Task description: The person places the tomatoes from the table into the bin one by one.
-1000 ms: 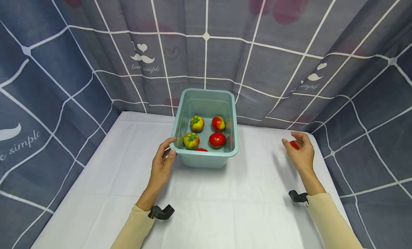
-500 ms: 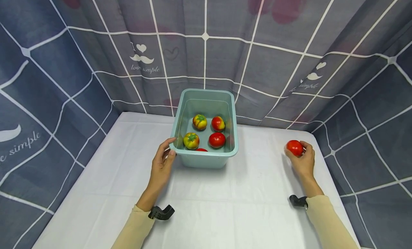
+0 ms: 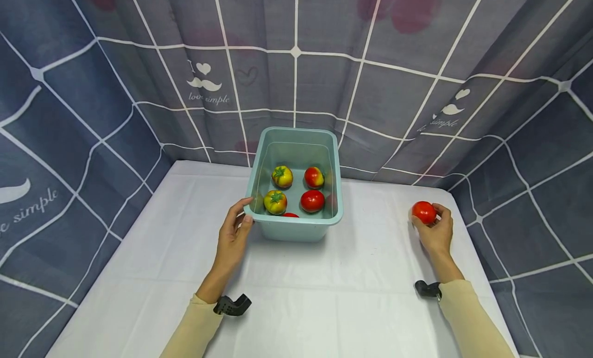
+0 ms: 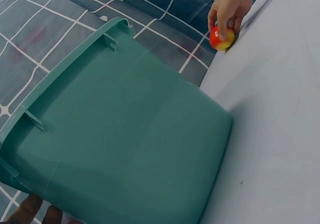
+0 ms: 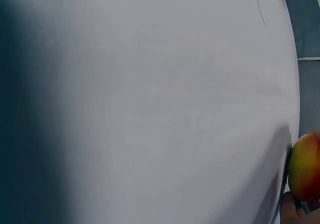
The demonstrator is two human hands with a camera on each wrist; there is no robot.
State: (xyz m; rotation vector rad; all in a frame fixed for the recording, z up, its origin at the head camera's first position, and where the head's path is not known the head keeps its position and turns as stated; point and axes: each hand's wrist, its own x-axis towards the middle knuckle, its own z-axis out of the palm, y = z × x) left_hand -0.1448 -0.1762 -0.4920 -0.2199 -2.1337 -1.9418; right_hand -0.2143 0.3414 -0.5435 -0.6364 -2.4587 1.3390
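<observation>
In the head view, my left hand [image 3: 233, 239] grips the near-left corner of a pale green plastic bin [image 3: 289, 230], thumb and fingers at its rim. Several tomatoes lie inside: two yellow-green ones on the left, a red-yellow tomato [image 3: 314, 177] and a red tomato [image 3: 312, 201] on the right. One more, at the near wall, is mostly hidden. Far to the right, my right hand [image 3: 435, 234] holds another red tomato [image 3: 423, 212] between thumb and fingers, low by the tabletop. The left wrist view shows this tomato [image 4: 221, 38] with a yellow underside.
A white cloth [image 3: 352, 296] covers the table. Grey checked curtains [image 3: 259, 80] hang behind it and on both sides. The bin stands at the back, close to the rear curtain. Each wrist carries a small black camera mount [image 3: 232, 305].
My right hand has shifted slightly nearer and turned, so the tomato in it shows much more. In the bin, the far-left tomato rocked right, then back left. My left hand stayed put.
</observation>
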